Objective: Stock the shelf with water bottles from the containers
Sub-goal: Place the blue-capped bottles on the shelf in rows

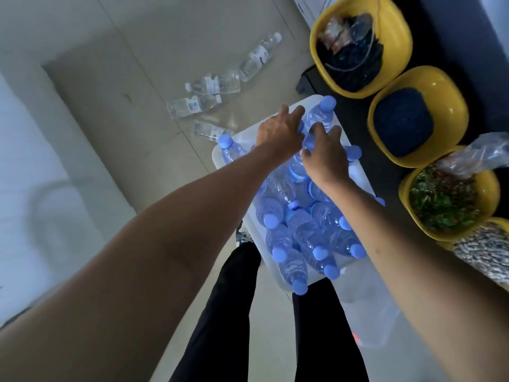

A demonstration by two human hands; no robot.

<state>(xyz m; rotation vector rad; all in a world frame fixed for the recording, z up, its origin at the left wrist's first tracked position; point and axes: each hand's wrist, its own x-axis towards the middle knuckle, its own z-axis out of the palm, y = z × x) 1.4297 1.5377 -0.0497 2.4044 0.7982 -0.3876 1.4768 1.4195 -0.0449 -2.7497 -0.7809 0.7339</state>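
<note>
Bottles [300,232] with blue caps crowd a white bin [358,175]. Left hand [281,130] and right hand [326,153] both curl round the far bottle [319,115] at its far end. Clear bottles [192,106] litter the floor [124,78] beyond; yellow bowls [457,106] flank the right edge.

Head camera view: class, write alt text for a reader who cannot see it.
A person's left hand and right hand reach onto blue-capped water bottles piled in a white tub. Clear bottles lie on the floor beyond; yellow bowls stand to the right.
</note>
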